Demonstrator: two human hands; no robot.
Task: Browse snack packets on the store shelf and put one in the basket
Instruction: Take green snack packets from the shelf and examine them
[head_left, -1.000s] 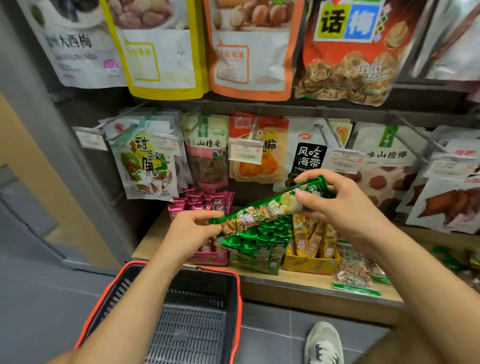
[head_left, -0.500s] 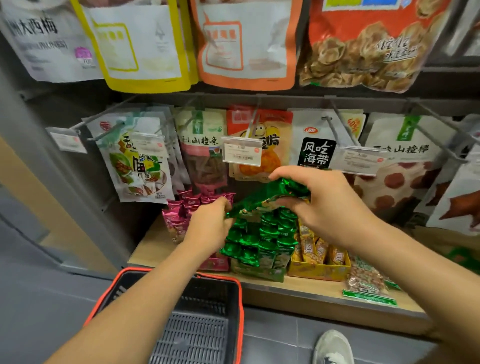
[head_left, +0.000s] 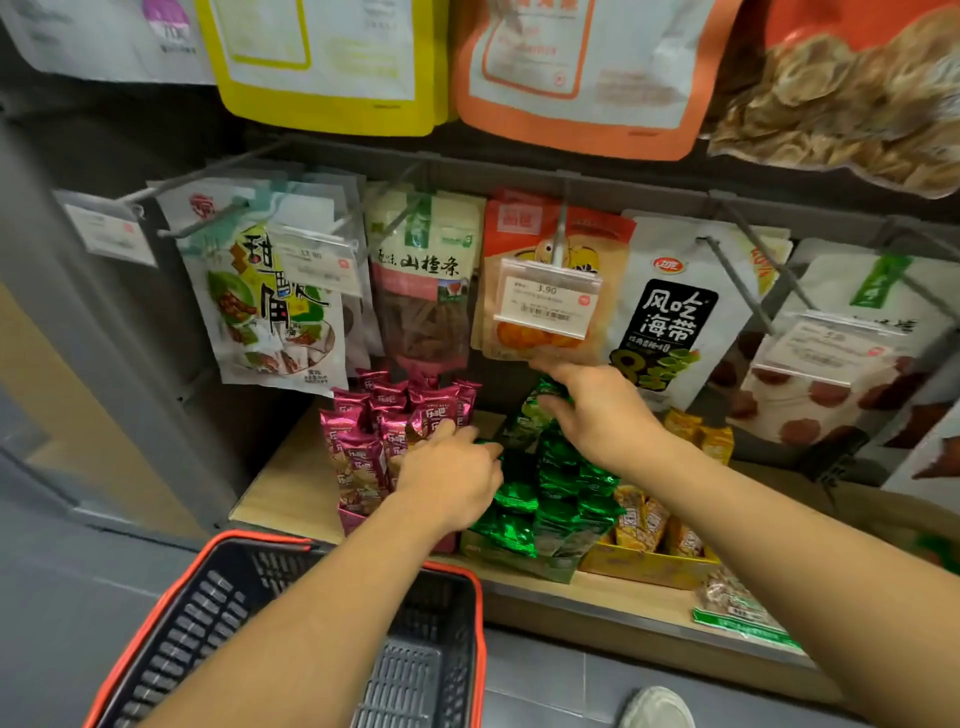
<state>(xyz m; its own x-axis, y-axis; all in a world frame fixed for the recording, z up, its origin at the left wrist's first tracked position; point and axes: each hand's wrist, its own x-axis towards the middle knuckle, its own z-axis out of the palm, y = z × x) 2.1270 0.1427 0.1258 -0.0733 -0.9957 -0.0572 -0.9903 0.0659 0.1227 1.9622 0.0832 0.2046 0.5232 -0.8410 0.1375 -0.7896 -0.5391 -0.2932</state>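
A long green snack packet (head_left: 522, 426) is held at both ends over the back of the green packets' display box (head_left: 519, 564) on the wooden shelf (head_left: 283, 488). My left hand (head_left: 452, 480) pinches its lower left end. My right hand (head_left: 597, 421) grips its upper right end, with fingers curled over it. Most of the packet is hidden by my hands. The black basket with a red rim (head_left: 249, 540) sits on the floor below my left forearm, and nothing shows inside it.
Pink packets (head_left: 384, 421) stand in a box left of the green ones, yellow packets (head_left: 649, 525) to the right. Larger snack bags hang on hooks above, with a price tag (head_left: 548, 304) just over my right hand. A flat packet (head_left: 737, 608) lies at the shelf's front edge. My shoe (head_left: 657, 709) is on the grey floor.
Both hands have carried the green packet from in front of the shelf down and back, to the green box. The view has moved closer to the shelf.
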